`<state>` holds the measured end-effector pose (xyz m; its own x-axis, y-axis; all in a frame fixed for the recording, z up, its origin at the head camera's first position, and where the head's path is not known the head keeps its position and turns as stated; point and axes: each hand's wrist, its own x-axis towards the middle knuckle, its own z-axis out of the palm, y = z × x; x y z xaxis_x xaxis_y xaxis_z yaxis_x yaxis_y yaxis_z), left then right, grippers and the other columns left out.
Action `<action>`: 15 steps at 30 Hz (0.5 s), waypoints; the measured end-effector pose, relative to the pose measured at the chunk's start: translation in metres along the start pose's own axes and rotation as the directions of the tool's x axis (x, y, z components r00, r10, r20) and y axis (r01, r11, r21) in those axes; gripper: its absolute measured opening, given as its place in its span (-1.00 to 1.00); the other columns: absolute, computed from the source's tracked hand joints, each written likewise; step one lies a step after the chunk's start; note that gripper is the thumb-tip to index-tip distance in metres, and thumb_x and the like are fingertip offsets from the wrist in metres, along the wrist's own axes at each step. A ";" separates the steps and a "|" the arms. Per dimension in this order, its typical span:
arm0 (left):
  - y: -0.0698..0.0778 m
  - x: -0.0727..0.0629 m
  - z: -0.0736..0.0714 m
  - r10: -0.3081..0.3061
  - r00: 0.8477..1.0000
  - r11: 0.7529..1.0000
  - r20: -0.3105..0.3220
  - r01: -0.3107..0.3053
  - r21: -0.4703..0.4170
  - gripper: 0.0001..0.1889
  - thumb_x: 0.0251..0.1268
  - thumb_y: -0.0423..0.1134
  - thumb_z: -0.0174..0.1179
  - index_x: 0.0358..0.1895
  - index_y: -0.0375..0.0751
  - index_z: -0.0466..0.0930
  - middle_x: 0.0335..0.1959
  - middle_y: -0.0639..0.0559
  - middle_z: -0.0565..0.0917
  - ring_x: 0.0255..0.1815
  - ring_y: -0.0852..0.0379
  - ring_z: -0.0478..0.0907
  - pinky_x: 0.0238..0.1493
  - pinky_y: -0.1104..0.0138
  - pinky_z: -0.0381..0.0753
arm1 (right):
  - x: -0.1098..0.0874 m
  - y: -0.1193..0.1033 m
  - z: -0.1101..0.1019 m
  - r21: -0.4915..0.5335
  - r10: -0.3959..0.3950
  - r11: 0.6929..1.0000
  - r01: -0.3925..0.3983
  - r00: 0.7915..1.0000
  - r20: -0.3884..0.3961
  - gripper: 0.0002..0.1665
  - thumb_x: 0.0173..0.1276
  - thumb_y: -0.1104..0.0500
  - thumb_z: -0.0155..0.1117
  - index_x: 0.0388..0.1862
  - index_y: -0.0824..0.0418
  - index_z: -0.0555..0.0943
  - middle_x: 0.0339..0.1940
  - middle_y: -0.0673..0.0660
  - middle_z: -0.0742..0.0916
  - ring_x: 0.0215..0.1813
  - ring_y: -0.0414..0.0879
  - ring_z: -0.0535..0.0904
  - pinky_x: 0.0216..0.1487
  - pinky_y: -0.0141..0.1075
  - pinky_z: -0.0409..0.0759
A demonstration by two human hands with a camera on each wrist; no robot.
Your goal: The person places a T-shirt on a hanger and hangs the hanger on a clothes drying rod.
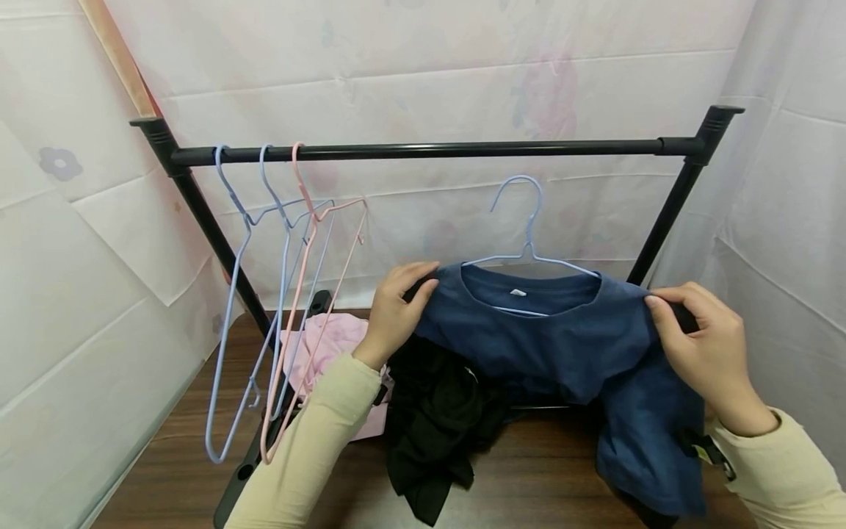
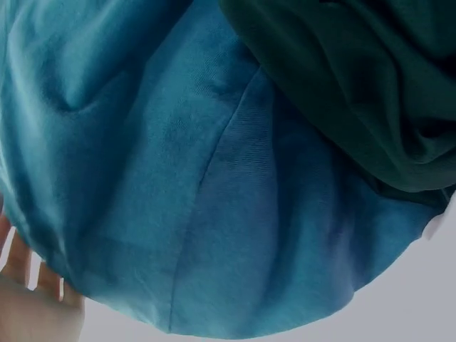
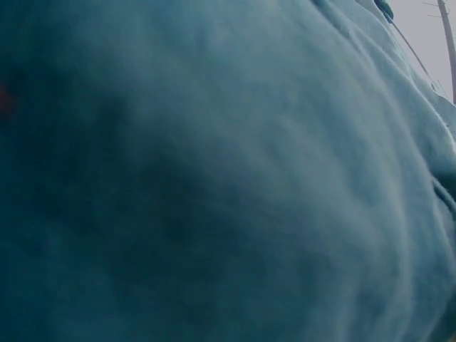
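A navy blue T-shirt [image 1: 529, 338] is spread between both hands in the head view, with a light blue hanger [image 1: 531, 220] inside its neck. The hanger's hook rises out of the collar, below the rack's bar. At one shoulder the left hand [image 1: 399, 308] pinches the cloth between thumb and fingers. My right hand [image 1: 707, 353] pinches the other shoulder, where the sleeve hangs down. In the left wrist view the blue cloth [image 2: 178, 178] fills most of the picture, with left fingers [image 2: 46, 281] at its edge. Close blue cloth [image 3: 249, 178] covers nearly all of the right wrist view.
A black rack bar [image 1: 449, 150] crosses behind the shirt. Two light blue hangers [image 1: 228, 345] and a pink hanger [image 1: 300, 294] hang at its left end. Black clothing [image 1: 439, 419] and pink clothing [image 1: 333, 338] lie on the brown wooden table [image 1: 178, 455].
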<state>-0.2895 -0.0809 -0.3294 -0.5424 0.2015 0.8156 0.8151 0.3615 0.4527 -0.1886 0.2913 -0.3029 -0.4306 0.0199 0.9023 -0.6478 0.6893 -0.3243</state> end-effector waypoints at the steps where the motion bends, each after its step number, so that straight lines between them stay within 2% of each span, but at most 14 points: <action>1: 0.000 -0.001 -0.001 -0.006 1.000 1.000 -0.004 0.006 -0.001 -0.69 0.38 -0.28 0.20 0.15 -0.18 0.63 0.09 -0.11 0.68 0.16 -0.03 0.56 0.24 0.17 0.50 | 0.000 0.001 -0.001 0.000 -0.001 1.000 0.001 1.000 -0.005 -0.94 0.23 0.44 0.30 -0.35 0.45 0.69 -0.32 -0.39 0.57 -0.26 -0.56 0.45 -0.19 -0.64 0.31; 7: 0.000 -0.009 -0.010 -0.078 0.997 0.997 -0.002 0.078 0.015 -0.68 0.42 -0.26 0.16 0.18 -0.17 0.61 0.18 -0.12 0.62 0.27 0.00 0.51 0.31 0.17 0.47 | 0.004 0.002 -0.006 0.002 -0.004 1.000 0.004 0.999 -0.042 -0.87 0.26 0.35 0.32 -0.34 0.47 0.69 -0.27 -0.42 0.60 -0.18 -0.58 0.50 -0.07 -0.65 0.36; 15: -0.005 -0.028 -0.019 -0.116 0.993 0.991 0.019 0.114 0.071 -0.68 0.43 -0.34 0.14 0.19 -0.26 0.58 0.24 -0.11 0.55 0.35 -0.05 0.44 0.31 0.05 0.47 | 0.010 0.002 -0.013 0.008 -0.002 1.000 0.003 0.997 -0.081 -0.82 0.26 0.34 0.32 -0.36 0.51 0.68 -0.27 -0.43 0.61 -0.19 -0.57 0.51 -0.07 -0.65 0.36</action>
<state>-0.2747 -0.1051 -0.3475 -0.6372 0.1758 0.7504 0.7311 0.4462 0.5162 -0.1861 0.3020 -0.2909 -0.3766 0.0774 0.9231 -0.6543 0.6832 -0.3242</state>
